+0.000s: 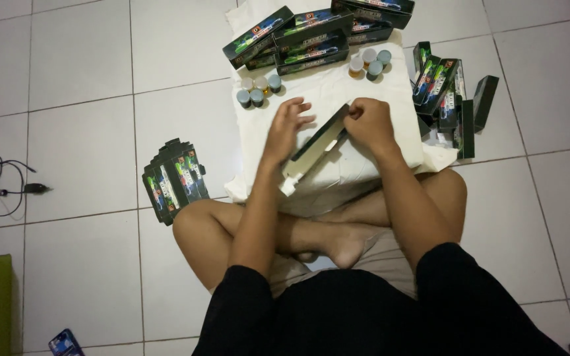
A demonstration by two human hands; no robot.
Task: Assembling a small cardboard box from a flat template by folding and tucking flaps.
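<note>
held box: long, black | black-green boxes: stack ahead; pile right; flat stack left

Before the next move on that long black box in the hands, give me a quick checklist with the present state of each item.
1. Right hand grips the upper end of the black box: ok.
2. Left hand on the box: fingers spread over its side, firm grip: cannot tell.
3. Box rests on the white cloth: ok.
4. Box end flap closed: cannot tell; a white piece shows at the lower end.
5. Small jars stand apart from the hands: ok.
6. Stack of boxes on the floor tiles, apart from the knee: ok.
</note>
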